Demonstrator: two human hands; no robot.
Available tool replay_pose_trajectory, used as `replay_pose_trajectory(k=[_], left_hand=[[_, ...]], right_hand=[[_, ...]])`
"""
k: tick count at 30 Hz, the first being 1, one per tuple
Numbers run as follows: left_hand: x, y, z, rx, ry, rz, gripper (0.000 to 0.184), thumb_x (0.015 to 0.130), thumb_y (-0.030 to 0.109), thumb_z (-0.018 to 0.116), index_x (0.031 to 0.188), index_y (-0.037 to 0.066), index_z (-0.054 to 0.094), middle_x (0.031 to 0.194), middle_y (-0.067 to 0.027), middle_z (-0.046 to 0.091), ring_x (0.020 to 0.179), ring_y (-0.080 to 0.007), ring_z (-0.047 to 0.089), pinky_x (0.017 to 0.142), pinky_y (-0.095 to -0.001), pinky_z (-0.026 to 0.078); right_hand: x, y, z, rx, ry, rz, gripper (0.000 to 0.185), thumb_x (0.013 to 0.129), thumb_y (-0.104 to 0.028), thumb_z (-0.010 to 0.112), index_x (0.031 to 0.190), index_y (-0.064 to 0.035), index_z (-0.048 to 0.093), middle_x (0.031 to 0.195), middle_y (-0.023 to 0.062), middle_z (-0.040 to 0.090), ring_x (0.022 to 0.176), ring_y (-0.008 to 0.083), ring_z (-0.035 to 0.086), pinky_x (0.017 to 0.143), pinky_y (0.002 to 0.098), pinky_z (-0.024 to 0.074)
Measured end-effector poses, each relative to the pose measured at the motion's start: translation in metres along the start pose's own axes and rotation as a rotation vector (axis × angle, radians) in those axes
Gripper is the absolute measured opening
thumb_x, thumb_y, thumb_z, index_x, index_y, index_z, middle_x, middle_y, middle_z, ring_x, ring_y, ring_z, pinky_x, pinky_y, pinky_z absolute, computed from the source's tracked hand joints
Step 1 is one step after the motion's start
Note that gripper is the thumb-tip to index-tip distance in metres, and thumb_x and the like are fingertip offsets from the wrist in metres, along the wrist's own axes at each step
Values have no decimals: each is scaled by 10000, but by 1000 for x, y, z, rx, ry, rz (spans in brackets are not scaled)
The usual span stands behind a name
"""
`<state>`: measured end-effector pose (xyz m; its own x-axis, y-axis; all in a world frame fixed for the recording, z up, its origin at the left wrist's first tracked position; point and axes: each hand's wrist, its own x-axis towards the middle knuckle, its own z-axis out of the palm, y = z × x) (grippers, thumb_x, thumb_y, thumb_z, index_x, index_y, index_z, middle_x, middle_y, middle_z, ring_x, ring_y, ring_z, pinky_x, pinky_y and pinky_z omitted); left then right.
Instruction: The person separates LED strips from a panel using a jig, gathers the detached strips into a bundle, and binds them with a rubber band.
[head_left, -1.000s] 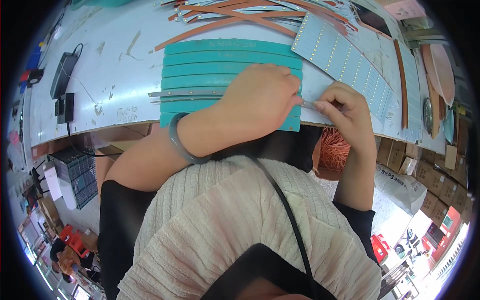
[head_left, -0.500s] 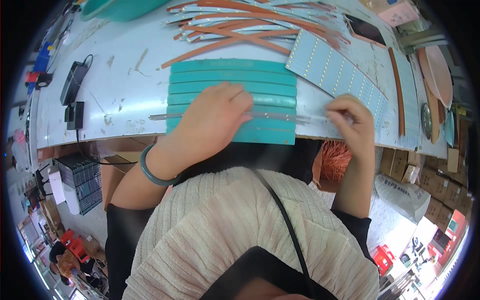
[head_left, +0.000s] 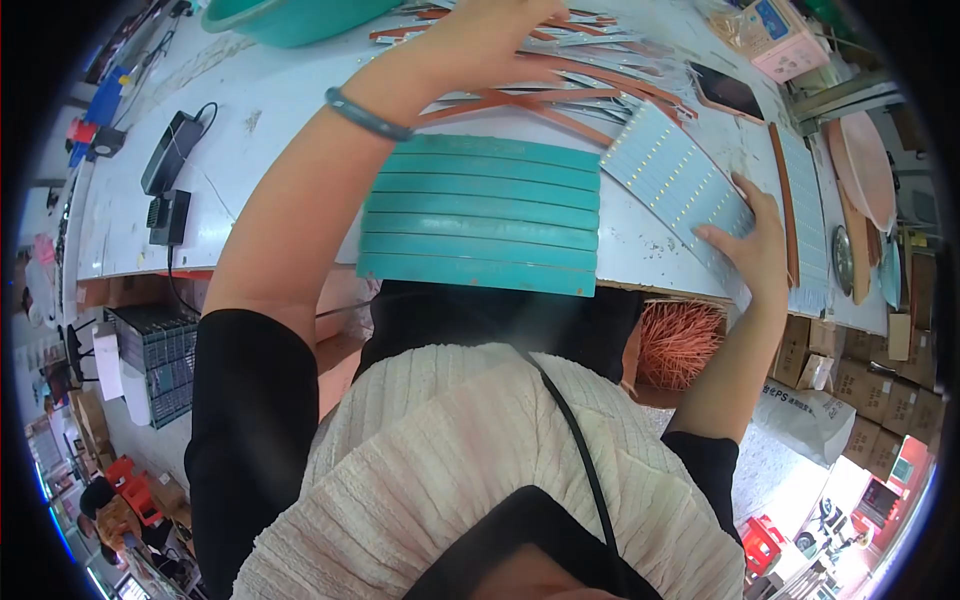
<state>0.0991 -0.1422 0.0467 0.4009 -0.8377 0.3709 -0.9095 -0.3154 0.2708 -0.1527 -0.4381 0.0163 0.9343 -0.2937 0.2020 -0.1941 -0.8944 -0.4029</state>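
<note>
My left hand (head_left: 500, 45) reaches over a pile of orange and white strips (head_left: 560, 115) at the back of the table. Its thumb and fingers are apart, with nothing plainly held; some fingertips are hard to make out near the top edge. My right hand (head_left: 755, 240) grips the near end of a white LED panel (head_left: 665, 160) dotted with rows of small yellow chips, thumb on one edge and fingers on the other. Between my arms lies a ridged green block (head_left: 480, 215) with bare grooves, at the table's front edge.
A green basin (head_left: 300, 25) stands at the back left, and a black power adapter (head_left: 168, 217) near the left edge. A phone (head_left: 727, 92) and more white panels (head_left: 805, 215) lie at right. Orange strands (head_left: 680, 345) fill a box below the table.
My left hand has moved from the green block up to the strip pile, and the strip on the block is gone. My right hand has moved right onto the LED panel.
</note>
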Motion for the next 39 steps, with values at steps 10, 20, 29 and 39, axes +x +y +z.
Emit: replay_pose_trajectory(k=[10,20,29,39], left_hand=[[-12,-46,38,188,69,20,781,735,339,803,1402,129,454,1422,-164,430,1296,-385,408,1083,-541,298],[-135,15,-35,-1069,36,-166,382,878,201,684,1197,4,613,1026,-82,682,989,-175,619,890,-313,476],[-210,44,-26,-487,126,-470,180,830,78,713,969,-26,668,820,-73,676,749,-143,609,708,-281,485],[-217,37,-22,-427,190,-436,188,832,110,722,952,-20,660,756,-87,649,684,-158,595,654,-274,484]], right_hand=[[-16,-57,-39,378,-92,-16,312,696,-43,802,966,20,659,814,38,652,782,113,596,734,248,464],[-8,-161,14,-3,-87,-332,338,692,-132,814,982,-29,674,909,128,691,835,273,652,759,328,499],[0,-89,1,347,-53,-295,674,652,-150,844,1255,-3,582,1178,130,631,1050,241,609,912,353,475],[-41,-53,50,575,-45,141,353,685,-14,838,997,39,680,867,62,708,765,118,637,721,268,510]])
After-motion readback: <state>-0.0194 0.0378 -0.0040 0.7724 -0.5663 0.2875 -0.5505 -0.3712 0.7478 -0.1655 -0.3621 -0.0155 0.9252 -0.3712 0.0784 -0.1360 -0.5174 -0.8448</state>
